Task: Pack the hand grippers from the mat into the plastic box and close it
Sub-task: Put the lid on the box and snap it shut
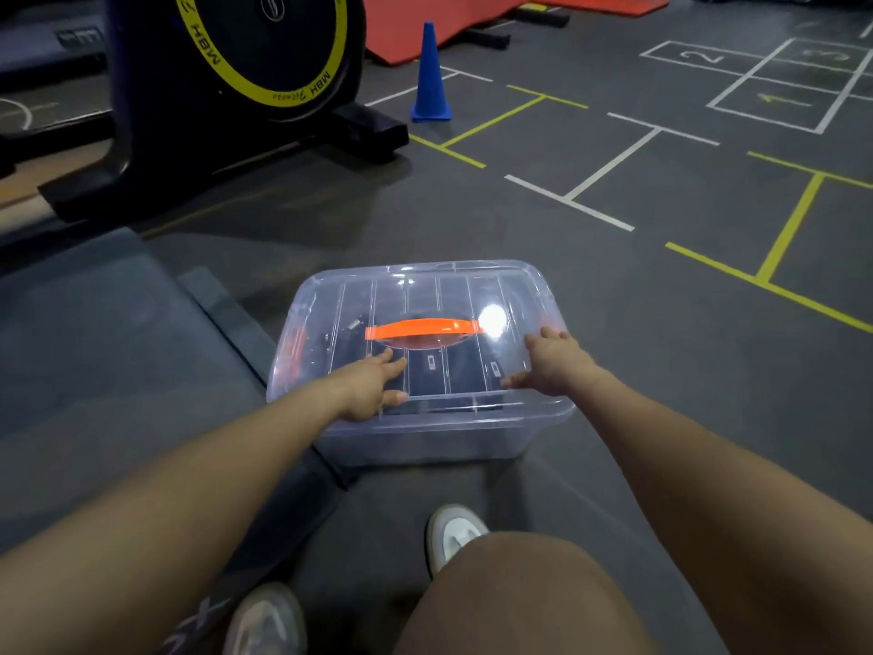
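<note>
Down through the head camera, I see the plastic box point(425, 437) on the grey floor just beside the mat point(94, 352), lid point(425, 295) on. My left hand point(373, 390) and right hand point(550, 364) press flat, fingers straight, gripping nothing. Dark hand grippers point(427, 371) show inside.

Ahead of me on the left stands an exercise bike point(226, 78), its black flywheel ringed in yellow with "MBH" lettering, its base resting on the grey floor point(614, 323). Just to its right a blue cone point(430, 78) stands upright. Beyond the cone lies a red ramp mat point(425, 21). White and yellow floor lines point(609, 167) form boxes to my right, some numbered. My grey-white shoe point(453, 536) points forward below.
</note>
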